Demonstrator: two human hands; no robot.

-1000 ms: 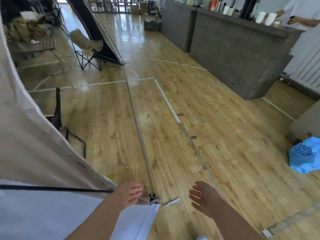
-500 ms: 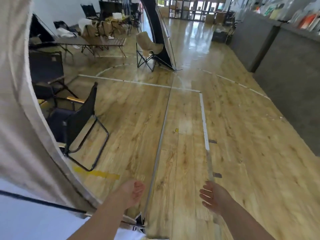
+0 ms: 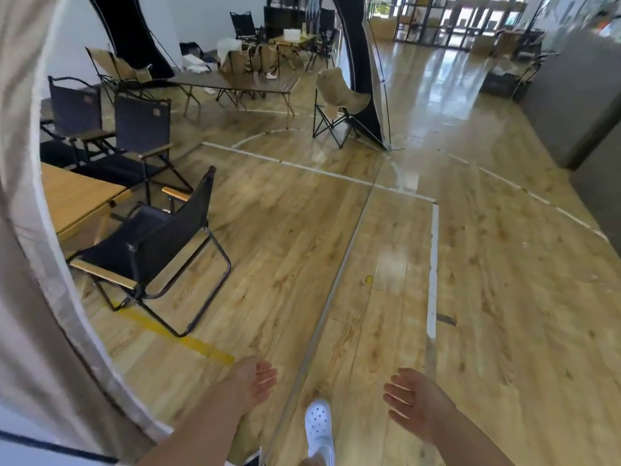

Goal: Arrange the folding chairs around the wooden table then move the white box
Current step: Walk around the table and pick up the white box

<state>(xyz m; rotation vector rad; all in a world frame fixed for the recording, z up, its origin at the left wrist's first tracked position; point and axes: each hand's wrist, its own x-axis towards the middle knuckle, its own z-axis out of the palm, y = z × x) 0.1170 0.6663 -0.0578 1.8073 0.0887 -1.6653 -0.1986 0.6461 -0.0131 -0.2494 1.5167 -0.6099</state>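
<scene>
A light wooden table (image 3: pixel 79 196) shows at the left, partly hidden by a pale tent wall (image 3: pixel 30 230). A black folding chair (image 3: pixel 158 243) with wooden armrests stands at its near corner, facing the table. Two more black folding chairs (image 3: pixel 141 136) (image 3: pixel 75 109) stand behind it. My left hand (image 3: pixel 255 381) and my right hand (image 3: pixel 415 400) hang low over the floor with relaxed fingers, holding nothing. A white box-like thing (image 3: pixel 291 34) sits on a far table, too small to make out.
A tan butterfly chair (image 3: pixel 337 99) stands by a dark tent panel (image 3: pixel 364 72). A long dark table (image 3: pixel 235 84) with more chairs fills the back. A grey counter (image 3: pixel 578 102) runs along the right. My white shoe (image 3: pixel 318 425) steps on open wooden floor.
The view has swung left, bringing the wooden table and more black chairs into sight. My shoe has stepped forward. Both hands stay low and hold nothing.
</scene>
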